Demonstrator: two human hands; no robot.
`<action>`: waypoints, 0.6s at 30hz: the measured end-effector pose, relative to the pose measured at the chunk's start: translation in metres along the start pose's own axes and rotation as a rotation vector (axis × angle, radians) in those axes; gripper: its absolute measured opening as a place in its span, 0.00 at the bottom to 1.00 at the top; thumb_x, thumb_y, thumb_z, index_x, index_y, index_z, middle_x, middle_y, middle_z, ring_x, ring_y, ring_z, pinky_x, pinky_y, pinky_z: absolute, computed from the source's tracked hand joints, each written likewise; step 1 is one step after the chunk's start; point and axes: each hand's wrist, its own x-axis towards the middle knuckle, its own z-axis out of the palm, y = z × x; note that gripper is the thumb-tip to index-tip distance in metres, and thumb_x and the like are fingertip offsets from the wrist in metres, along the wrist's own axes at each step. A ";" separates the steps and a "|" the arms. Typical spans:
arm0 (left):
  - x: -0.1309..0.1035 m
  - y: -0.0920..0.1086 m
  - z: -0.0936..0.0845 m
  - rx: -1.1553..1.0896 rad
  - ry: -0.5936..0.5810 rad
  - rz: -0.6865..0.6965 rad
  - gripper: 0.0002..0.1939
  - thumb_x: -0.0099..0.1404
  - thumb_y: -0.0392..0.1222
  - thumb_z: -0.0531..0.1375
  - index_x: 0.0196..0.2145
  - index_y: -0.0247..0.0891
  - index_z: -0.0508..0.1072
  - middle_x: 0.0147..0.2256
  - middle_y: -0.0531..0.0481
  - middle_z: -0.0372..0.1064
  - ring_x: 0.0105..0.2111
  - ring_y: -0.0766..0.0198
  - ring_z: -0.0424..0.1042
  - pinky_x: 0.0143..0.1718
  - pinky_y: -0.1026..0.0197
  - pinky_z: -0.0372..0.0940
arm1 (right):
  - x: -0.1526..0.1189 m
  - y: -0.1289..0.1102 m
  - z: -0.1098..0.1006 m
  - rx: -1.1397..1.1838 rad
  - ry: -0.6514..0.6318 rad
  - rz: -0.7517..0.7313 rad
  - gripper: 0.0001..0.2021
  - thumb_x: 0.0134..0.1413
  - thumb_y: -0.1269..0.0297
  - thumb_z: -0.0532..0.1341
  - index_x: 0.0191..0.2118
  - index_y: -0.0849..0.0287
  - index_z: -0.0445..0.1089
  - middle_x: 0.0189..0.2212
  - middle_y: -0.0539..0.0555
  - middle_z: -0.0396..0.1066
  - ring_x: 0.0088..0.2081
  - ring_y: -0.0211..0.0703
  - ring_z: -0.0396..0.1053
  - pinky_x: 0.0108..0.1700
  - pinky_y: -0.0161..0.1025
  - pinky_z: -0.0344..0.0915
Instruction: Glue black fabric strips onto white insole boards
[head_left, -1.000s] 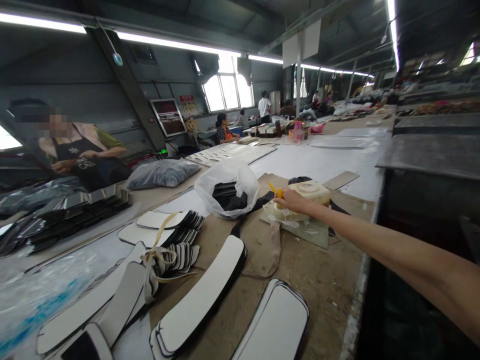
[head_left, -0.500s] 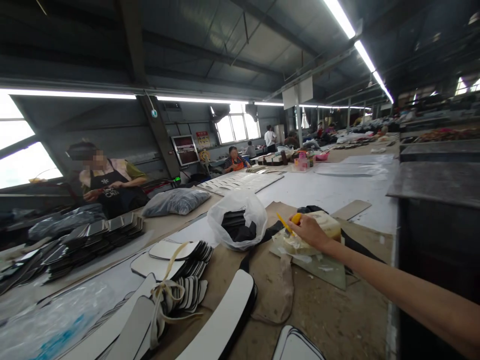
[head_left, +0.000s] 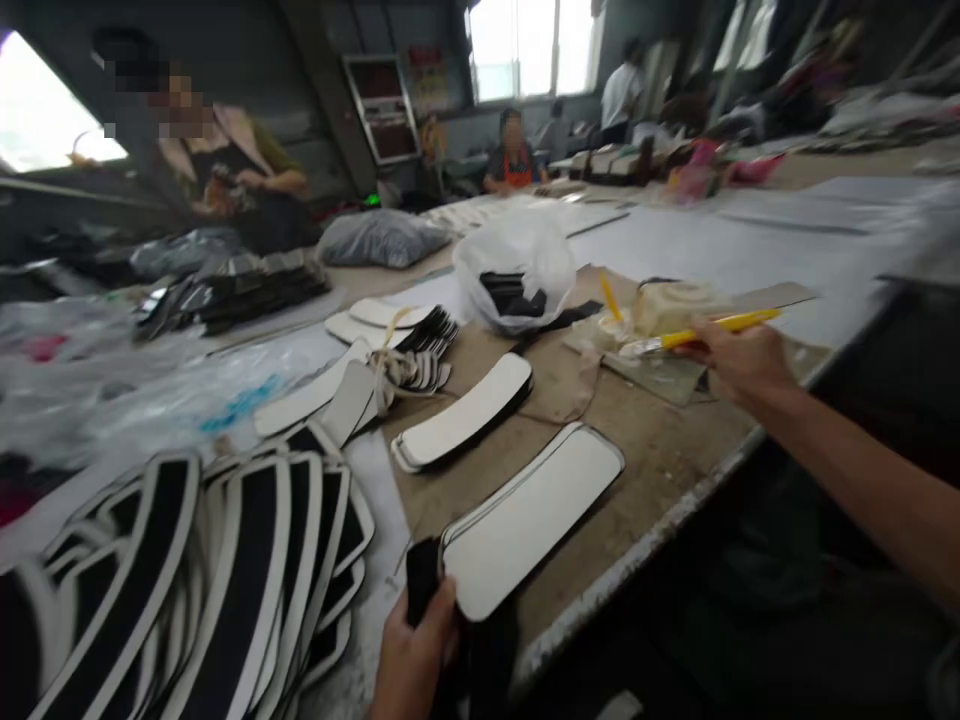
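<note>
My right hand is closed on a yellow-handled brush, held nearly level. Its pale-coated bristles point left, close to a cream-crusted glue container. A second yellow handle leans upright beside that container. At the bottom, my left hand pinches a black strip. Touching or just beside its thumb is the near end of a stack of long white panels. A narrower curved white stack lies farther back. Blur hides the finer detail of the fingers.
At lower left is a fanned pile of black pieces with pale borders. Tied white pieces and a white plastic bag of black pieces lie beyond. The table edge runs along the right. Co-workers stand or sit behind.
The view has tilted down and come closer to the table. My right hand has brought a brush out from the container, now held level. My left hand has come into view with a black strip.
</note>
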 end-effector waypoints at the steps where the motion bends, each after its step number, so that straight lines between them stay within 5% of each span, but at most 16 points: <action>1: -0.001 -0.005 -0.004 -0.118 -0.078 -0.063 0.22 0.54 0.54 0.62 0.40 0.34 0.71 0.26 0.51 0.69 0.25 0.63 0.69 0.24 0.63 0.63 | -0.015 -0.002 0.002 0.056 -0.018 0.023 0.18 0.60 0.49 0.49 0.38 0.58 0.68 0.43 0.61 0.68 0.43 0.51 0.69 0.40 0.48 0.68; 4: 0.004 -0.012 -0.007 -0.335 -0.214 -0.104 0.20 0.52 0.49 0.65 0.37 0.32 0.68 0.20 0.58 0.60 0.19 0.72 0.59 0.19 0.68 0.55 | -0.078 -0.019 0.012 0.454 -0.186 0.169 0.08 0.48 0.56 0.64 0.30 0.54 0.69 0.35 0.55 0.69 0.37 0.48 0.71 0.37 0.43 0.71; 9: 0.011 -0.019 -0.007 -0.399 -0.319 -0.051 0.17 0.53 0.49 0.64 0.33 0.35 0.64 0.19 0.62 0.52 0.17 0.75 0.50 0.17 0.69 0.46 | -0.171 -0.051 0.052 0.570 -0.485 0.288 0.12 0.46 0.55 0.67 0.32 0.57 0.71 0.32 0.52 0.68 0.34 0.44 0.72 0.35 0.39 0.74; 14: 0.011 -0.024 -0.008 -0.423 -0.369 -0.015 0.15 0.56 0.48 0.63 0.34 0.37 0.63 0.20 0.62 0.52 0.17 0.75 0.50 0.17 0.70 0.46 | -0.196 -0.060 0.085 0.517 -0.636 0.265 0.15 0.47 0.52 0.65 0.32 0.61 0.70 0.31 0.52 0.67 0.30 0.41 0.71 0.34 0.37 0.74; 18: 0.011 -0.025 -0.008 -0.433 -0.363 0.000 0.15 0.56 0.48 0.63 0.33 0.36 0.63 0.19 0.62 0.52 0.17 0.75 0.50 0.17 0.69 0.46 | -0.194 -0.060 0.089 0.392 -0.636 0.182 0.16 0.48 0.50 0.64 0.32 0.60 0.68 0.30 0.51 0.66 0.30 0.41 0.71 0.34 0.38 0.73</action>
